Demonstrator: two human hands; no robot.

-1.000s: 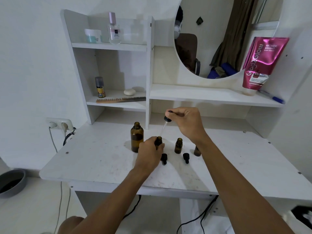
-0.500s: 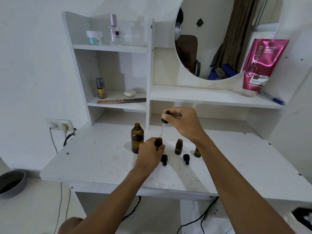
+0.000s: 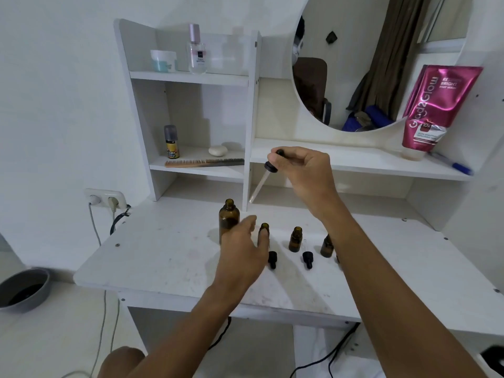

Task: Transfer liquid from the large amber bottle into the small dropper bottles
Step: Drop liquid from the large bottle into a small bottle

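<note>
The large amber bottle (image 3: 229, 219) stands uncapped on the white desk (image 3: 163, 257). To its right stand three small amber dropper bottles in a row: the first (image 3: 264, 228) is partly covered by my fingers, the second (image 3: 296, 239) is in plain sight, and the third (image 3: 327, 245) is half behind my right forearm. Two black dropper caps (image 3: 272, 259) (image 3: 307, 260) lie in front of them. My right hand (image 3: 302, 173) pinches the bulb of a glass dropper (image 3: 260, 182). The dropper is tilted, its tip above and right of the large bottle's mouth. My left hand (image 3: 242, 252) is spread between the large bottle and the first small one, holding nothing.
A white shelf unit (image 3: 191, 77) with jars, a spray can and a comb (image 3: 204, 162) rises behind the bottles. A round mirror, a pink tube (image 3: 433, 110) and a pen sit at the right. A wall socket (image 3: 106, 199) with cables is at the left, and a grey bowl (image 3: 24, 289) is on the floor.
My left hand has let go of the first small bottle and spread toward the large bottle. My right hand has lifted the dropper away from the small bottle and tilted it leftward.
</note>
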